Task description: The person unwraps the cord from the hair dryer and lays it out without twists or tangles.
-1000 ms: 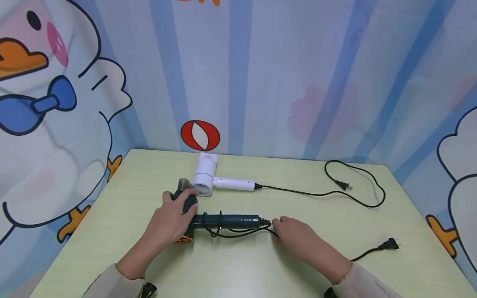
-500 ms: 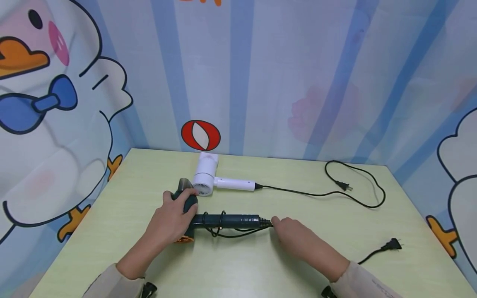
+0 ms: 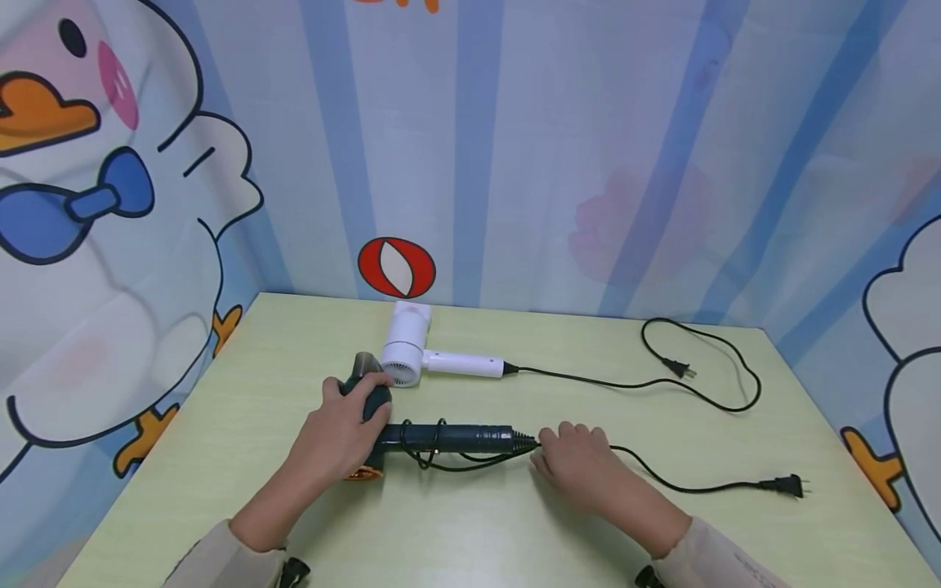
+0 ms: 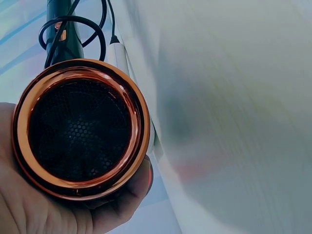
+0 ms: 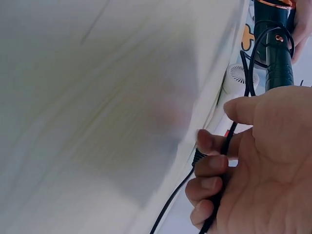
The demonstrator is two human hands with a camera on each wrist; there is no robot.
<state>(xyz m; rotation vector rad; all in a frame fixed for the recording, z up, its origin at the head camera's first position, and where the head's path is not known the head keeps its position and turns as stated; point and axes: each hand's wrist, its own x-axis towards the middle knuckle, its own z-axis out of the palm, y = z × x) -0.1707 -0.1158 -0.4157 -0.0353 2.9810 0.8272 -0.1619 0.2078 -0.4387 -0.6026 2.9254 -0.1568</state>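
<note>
A dark green hair dryer (image 3: 456,438) lies across the front middle in the head view, its handle pointing right. My left hand (image 3: 334,433) grips its barrel from above. In the left wrist view, the fingers curve behind its copper-ringed rear grille (image 4: 80,131). Loops of black cord (image 5: 248,73) wind loosely round the handle. Just past the handle's end, my right hand (image 3: 581,469) holds that cord, fingers curled round it in the right wrist view. Beyond the hand the cord runs right to a black two-pin plug (image 3: 782,486).
Behind the green dryer lies a white hair dryer (image 3: 463,363), its head close to my left fingertips. Its black cord (image 3: 588,380) stretches right and curls back to a plug (image 3: 678,368). A printed curtain (image 3: 544,163) stands behind the pale table (image 3: 470,539).
My right hand has shifted slightly and turned at the end of the handle. The plug has slid right, and more cord now shows beyond the hand. My left hand stays put.
</note>
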